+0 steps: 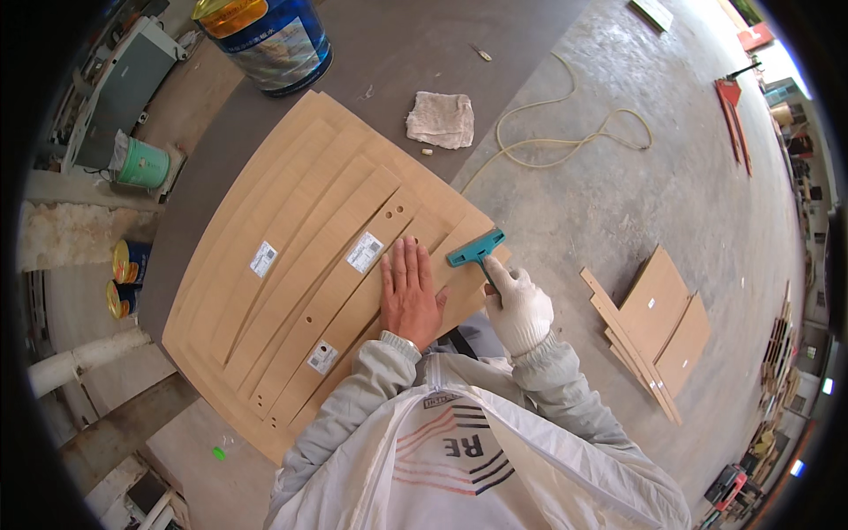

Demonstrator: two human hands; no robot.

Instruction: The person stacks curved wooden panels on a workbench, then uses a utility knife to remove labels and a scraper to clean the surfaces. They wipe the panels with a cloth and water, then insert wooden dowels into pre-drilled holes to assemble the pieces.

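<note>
Bare and flat, my left hand presses down on a stack of light-brown wood-based panel strips, its fingers stretched forward and nothing held in it. My right hand wears a white knitted glove and grips the handle of a teal T-shaped scraper. The scraper's head is over the right end of the strips; whether its edge touches them cannot be told. Some strips have small round holes. Several carry white printed labels. Beneath the strips are larger panels with curved-looking edges.
On the brown worktop are a large blue metal pail, a folded cloth and a small knife-like tool. A yellowish hose lies on the concrete floor. More cut panels lie at the right. A green bucket stands left.
</note>
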